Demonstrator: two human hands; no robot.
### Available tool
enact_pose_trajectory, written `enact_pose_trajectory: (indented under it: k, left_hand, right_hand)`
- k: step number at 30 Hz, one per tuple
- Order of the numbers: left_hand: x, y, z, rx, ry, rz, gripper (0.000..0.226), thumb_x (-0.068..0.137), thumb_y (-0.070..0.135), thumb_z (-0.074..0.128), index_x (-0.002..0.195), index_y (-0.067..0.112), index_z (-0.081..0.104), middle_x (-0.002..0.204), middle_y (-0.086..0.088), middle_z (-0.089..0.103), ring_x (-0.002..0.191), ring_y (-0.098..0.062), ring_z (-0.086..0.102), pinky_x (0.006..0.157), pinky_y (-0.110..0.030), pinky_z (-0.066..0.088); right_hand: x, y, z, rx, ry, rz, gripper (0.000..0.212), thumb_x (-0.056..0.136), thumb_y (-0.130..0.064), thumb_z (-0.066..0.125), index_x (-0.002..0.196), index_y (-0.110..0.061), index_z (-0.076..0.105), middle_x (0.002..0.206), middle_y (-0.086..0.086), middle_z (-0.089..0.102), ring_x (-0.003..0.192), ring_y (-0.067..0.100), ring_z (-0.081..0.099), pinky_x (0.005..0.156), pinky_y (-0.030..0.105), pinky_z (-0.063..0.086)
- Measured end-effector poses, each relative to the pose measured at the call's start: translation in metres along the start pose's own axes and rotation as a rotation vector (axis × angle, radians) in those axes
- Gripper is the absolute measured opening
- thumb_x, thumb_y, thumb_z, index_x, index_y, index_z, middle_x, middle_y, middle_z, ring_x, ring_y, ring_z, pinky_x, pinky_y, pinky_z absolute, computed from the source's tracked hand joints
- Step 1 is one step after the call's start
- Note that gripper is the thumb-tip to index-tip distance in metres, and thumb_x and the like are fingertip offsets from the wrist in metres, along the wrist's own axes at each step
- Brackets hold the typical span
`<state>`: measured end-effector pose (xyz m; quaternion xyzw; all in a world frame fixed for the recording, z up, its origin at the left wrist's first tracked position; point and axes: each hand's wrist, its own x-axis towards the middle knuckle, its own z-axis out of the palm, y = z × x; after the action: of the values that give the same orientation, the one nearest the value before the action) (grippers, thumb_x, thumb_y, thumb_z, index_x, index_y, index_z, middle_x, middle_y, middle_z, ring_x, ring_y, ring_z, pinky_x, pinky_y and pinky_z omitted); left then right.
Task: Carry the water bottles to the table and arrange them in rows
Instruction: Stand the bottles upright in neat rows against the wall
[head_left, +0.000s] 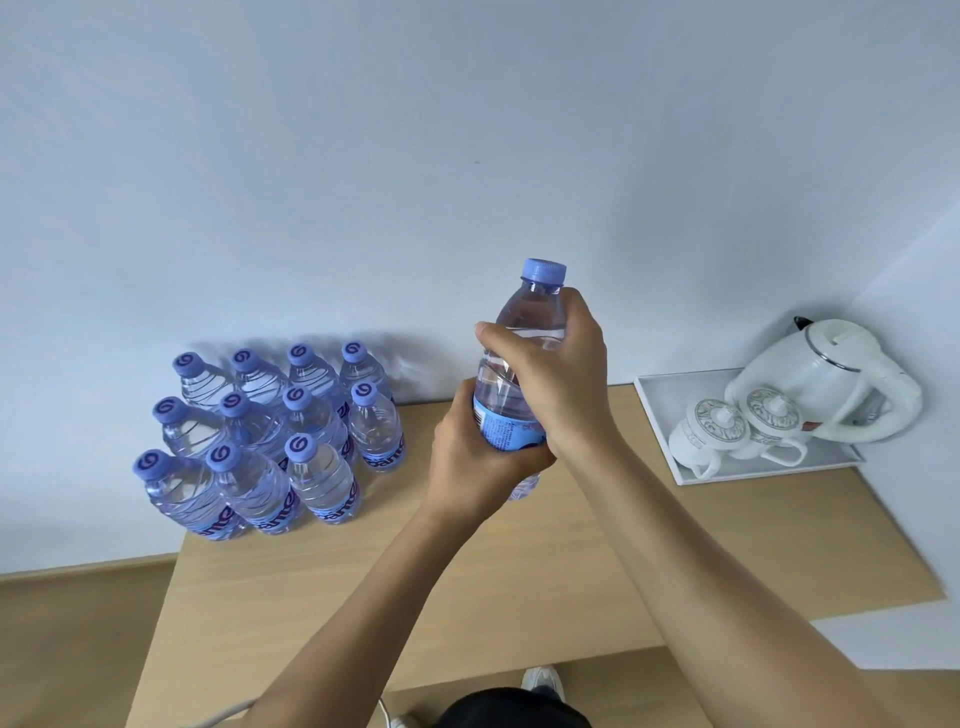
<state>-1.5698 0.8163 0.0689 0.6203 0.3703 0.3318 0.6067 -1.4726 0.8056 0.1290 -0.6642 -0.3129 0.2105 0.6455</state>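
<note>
the water bottle (524, 364) is held upright above the table (467, 571) middle, your left hand (478, 457) and right hand (556, 374) fingers wrapped around it; next, set it into the front row's open spot beside the standing bottles (270, 436) near the back-left corner.

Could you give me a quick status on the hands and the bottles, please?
Both hands gripping one bottle: left hand low, right hand high. Eleven bottles standing in rows on table. Tray with kettle far right, clear.

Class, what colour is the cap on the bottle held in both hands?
Light blue-violet: the cap shows best in the head view.
</note>
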Motion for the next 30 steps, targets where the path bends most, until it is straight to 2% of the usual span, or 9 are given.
enact_pose_trajectory:
  k: [3,6,10,14,17,19,23,28,30]
  left_hand:
    - [-0.002,0.004,-0.002,-0.033,-0.011,-0.003,0.06,0.045,0.024,0.085,0.1,0.02,0.059,0.088,0.001,0.074,0.081,-0.022,0.072,0.071,-0.041,0.061]
    - [-0.004,0.01,-0.005,-0.091,-0.077,-0.006,0.057,0.049,0.024,0.088,0.1,0.018,0.063,0.089,-0.001,0.075,0.08,-0.021,0.073,0.068,-0.03,0.059]
    - [-0.003,0.017,-0.013,-0.1,-0.186,-0.054,0.058,0.052,0.023,0.09,0.103,0.016,0.063,0.091,-0.006,0.074,0.08,-0.021,0.072,0.07,-0.038,0.06]
    - [-0.003,0.02,-0.019,-0.111,-0.278,-0.08,0.06,0.052,0.023,0.088,0.104,0.011,0.062,0.089,-0.006,0.073,0.078,-0.019,0.07,0.069,-0.029,0.056]
    - [-0.004,0.02,-0.018,-0.096,-0.245,-0.063,0.057,0.052,0.021,0.088,0.103,0.013,0.063,0.087,-0.003,0.074,0.077,-0.017,0.07,0.068,-0.026,0.055]
    - [-0.004,0.019,-0.016,-0.108,-0.214,-0.054,0.054,0.055,0.015,0.087,0.102,0.011,0.062,0.086,-0.005,0.074,0.076,-0.018,0.07,0.068,-0.026,0.055]
    - [-0.006,0.02,-0.013,-0.138,-0.155,-0.027,0.046,0.06,0.009,0.085,0.101,0.008,0.063,0.083,-0.005,0.073,0.072,-0.017,0.069,0.064,-0.024,0.054]
    - [-0.005,0.025,-0.006,-0.141,-0.084,0.019,0.045,0.066,0.001,0.083,0.102,0.003,0.056,0.08,-0.019,0.068,0.063,-0.026,0.064,0.057,-0.029,0.052]
    - [-0.005,0.025,-0.004,-0.137,-0.074,0.038,0.049,0.063,0.004,0.085,0.104,0.004,0.057,0.081,-0.016,0.07,0.065,-0.026,0.067,0.059,-0.03,0.054]
  right_hand:
    - [0.002,-0.003,0.0,0.005,-0.04,0.007,0.027,0.064,-0.023,0.077,0.083,-0.026,0.06,0.075,-0.014,0.069,0.073,0.012,0.07,0.07,0.034,0.058]
    - [0.004,-0.007,-0.002,0.05,-0.089,0.03,0.025,0.062,-0.02,0.077,0.081,-0.023,0.061,0.075,-0.01,0.07,0.075,0.016,0.071,0.069,0.036,0.058]
    - [0.009,-0.012,-0.009,0.2,-0.181,0.109,0.022,0.062,-0.014,0.077,0.076,-0.017,0.061,0.069,-0.002,0.066,0.065,0.018,0.066,0.06,0.032,0.054]
    - [0.015,-0.013,-0.016,0.33,-0.292,0.167,0.02,0.062,-0.011,0.075,0.078,-0.012,0.063,0.073,0.007,0.061,0.072,0.027,0.061,0.069,0.04,0.051]
    - [0.018,-0.012,-0.02,0.333,-0.361,0.146,0.014,0.068,-0.01,0.075,0.073,-0.015,0.063,0.073,0.005,0.062,0.076,0.031,0.061,0.073,0.046,0.053]
    - [0.016,-0.011,-0.02,0.286,-0.366,0.12,0.018,0.072,-0.014,0.076,0.083,-0.011,0.062,0.076,0.007,0.064,0.078,0.031,0.064,0.077,0.05,0.056]
    - [0.012,-0.016,-0.016,0.109,-0.239,0.109,0.051,0.067,-0.034,0.081,0.105,-0.01,0.058,0.088,-0.001,0.072,0.079,0.015,0.072,0.069,0.035,0.059]
    - [0.006,-0.02,-0.007,-0.009,-0.125,0.009,0.045,0.067,-0.037,0.089,0.099,-0.023,0.06,0.095,-0.012,0.07,0.079,0.002,0.07,0.069,0.022,0.056]
    - [0.007,-0.021,-0.006,0.019,-0.115,0.018,0.038,0.069,-0.028,0.087,0.097,-0.021,0.062,0.093,-0.009,0.071,0.079,0.007,0.071,0.071,0.027,0.058]
